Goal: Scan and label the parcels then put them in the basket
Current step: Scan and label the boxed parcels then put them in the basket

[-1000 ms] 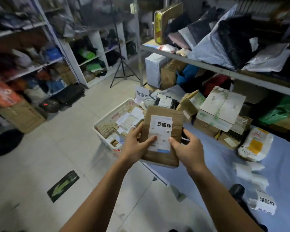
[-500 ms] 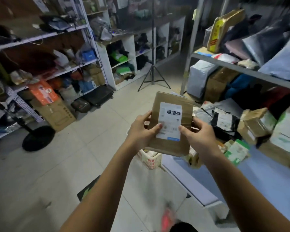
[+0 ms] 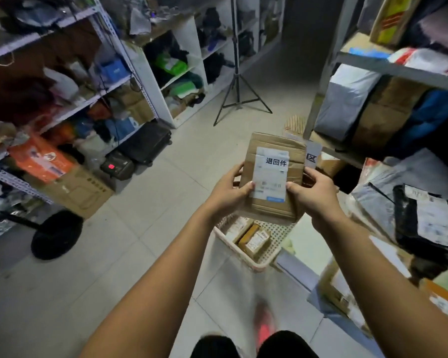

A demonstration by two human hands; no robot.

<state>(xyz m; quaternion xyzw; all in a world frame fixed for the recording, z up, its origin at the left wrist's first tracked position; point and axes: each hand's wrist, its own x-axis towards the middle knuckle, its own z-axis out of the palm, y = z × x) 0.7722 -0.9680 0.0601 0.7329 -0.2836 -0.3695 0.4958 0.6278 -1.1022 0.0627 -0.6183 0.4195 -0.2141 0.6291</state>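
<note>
Cardboard parcel (image 3: 269,211), head view: flat, held upright facing the camera, with a white label (image 3: 270,177) on its front. The left hand (image 3: 228,193) and right hand (image 3: 314,196) grip its opposite side edges, thumbs on the label's lower corners. The parcel is in the air just above a white lattice basket (image 3: 279,236) holding small labelled boxes (image 3: 254,240).

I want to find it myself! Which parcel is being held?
Look above the white basket on the floor, mid-picture. The left hand and right hand hold a flat brown cardboard parcel there. Unlike the small boxes in the basket, its white label has three bold black characters.
</note>
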